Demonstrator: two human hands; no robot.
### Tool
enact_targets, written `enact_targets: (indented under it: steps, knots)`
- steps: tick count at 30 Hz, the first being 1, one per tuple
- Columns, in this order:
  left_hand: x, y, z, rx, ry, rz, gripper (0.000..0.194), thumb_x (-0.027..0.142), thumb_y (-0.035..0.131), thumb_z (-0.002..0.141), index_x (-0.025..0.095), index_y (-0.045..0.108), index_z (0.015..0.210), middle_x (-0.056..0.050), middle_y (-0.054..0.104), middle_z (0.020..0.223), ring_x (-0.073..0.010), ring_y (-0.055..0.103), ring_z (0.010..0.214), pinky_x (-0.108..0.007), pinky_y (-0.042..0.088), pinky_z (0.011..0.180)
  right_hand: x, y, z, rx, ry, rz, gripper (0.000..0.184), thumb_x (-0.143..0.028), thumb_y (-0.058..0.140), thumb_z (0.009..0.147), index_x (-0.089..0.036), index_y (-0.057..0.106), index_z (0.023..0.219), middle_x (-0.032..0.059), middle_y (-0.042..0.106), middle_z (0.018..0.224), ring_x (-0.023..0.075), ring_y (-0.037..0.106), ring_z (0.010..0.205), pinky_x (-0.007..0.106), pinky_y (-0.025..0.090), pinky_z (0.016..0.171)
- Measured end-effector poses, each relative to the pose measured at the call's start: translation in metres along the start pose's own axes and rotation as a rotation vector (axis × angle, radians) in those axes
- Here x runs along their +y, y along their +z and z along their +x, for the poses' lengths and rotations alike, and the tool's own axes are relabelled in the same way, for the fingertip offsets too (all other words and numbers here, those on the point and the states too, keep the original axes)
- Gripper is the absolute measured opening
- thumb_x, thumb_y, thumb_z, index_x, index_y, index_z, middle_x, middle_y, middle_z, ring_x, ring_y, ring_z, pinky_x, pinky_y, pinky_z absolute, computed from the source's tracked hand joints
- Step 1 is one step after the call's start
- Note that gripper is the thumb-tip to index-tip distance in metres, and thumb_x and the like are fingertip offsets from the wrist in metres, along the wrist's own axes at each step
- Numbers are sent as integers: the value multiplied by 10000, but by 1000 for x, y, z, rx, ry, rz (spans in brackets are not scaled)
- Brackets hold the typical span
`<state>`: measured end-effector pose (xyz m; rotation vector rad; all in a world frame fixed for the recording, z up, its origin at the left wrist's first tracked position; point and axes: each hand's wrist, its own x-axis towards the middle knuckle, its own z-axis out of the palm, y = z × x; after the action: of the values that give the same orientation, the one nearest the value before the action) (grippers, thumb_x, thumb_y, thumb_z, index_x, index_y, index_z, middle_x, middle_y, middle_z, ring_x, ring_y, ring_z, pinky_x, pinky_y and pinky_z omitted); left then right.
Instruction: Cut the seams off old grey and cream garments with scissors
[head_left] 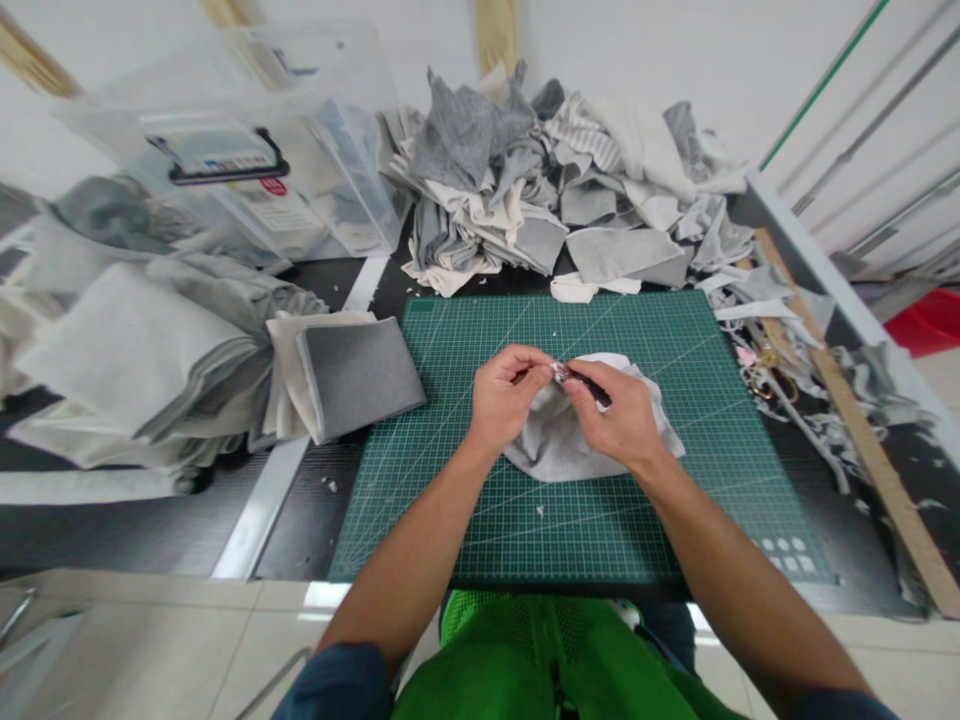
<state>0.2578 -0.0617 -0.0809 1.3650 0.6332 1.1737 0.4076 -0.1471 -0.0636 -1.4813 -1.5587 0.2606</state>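
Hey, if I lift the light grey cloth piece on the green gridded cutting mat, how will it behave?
The light grey cloth piece would probably droop and fold, since it lies softly creased. It is likely light for its size, as it looks like thin fabric. Rolling seems unlikely, because it lies spread across the green gridded cutting mat.

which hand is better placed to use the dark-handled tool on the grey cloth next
Probably the right hand: it holds the dark-handled tool, while the left hand appears to pinch the grey cloth by the tool's tip.
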Motion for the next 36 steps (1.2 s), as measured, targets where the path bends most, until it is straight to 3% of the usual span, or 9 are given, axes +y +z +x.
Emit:
enact_targets:
  steps: [12, 21, 36]
  knots:
    - [6, 4, -3, 52, -21, 44, 151, 292, 817, 798, 180, 728, 847, -30, 758, 826, -134, 698, 748, -278, 564, 728, -2, -1, 2, -10, -41, 17, 228, -343, 598, 961, -227, 708, 1123, 72, 766, 981, 221, 684, 836, 386, 542, 747]
    - [7, 4, -3, 52, -52, -37, 307, 309, 863, 757, 203, 628, 924, -21, 774, 861, -152, 748, 803, -290, 599, 767, -3, -1, 3, 2, -64, 10, 232, -352, 594, 971, -241, 717, 1133, 70, 759, 978, 222, 672, 844, 395, 548, 767]
    - [8, 6, -5, 67, -73, -6, 286, 291, 846, 769, 206, 609, 904, -27, 785, 870, -161, 759, 800, -282, 600, 727, -1, 4, 1, 39, -59, 28, 232, -333, 583, 988, -260, 744, 1139, 64, 777, 991, 238, 705, 906, 426, 567, 832]
